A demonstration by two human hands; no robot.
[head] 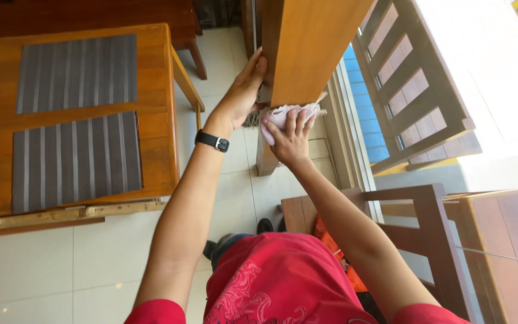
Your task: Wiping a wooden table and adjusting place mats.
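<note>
**Wiping the lower edge of a wooden panel**

Near the top centre of the frame, the person is pressing a crumpled pale pink cloth (292, 114) against the bottom edge of a tall, smooth orange-brown wooden panel (307, 42). The right hand (289, 141) is bunching the cloth, its fingers (292, 123) curling up over it and gripping it against the wood. The left hand (241, 96), with a black wristwatch (212, 141) on the wrist, is lying flat along the panel's left side, fingers spread open and steadying it without holding anything.

By the look of it, the wiping step is under way at the panel's lower corner. The next stroke seems to call for sliding the cloth along the edge while the left hand is keeping the panel from swinging.

At the left of the frame, a wooden worktop (157, 120) is carrying grey striped placemats (76, 159). A brown slatted wooden chair (415, 108) is standing at the upper right, over a pale tiled floor (79, 264).
</note>
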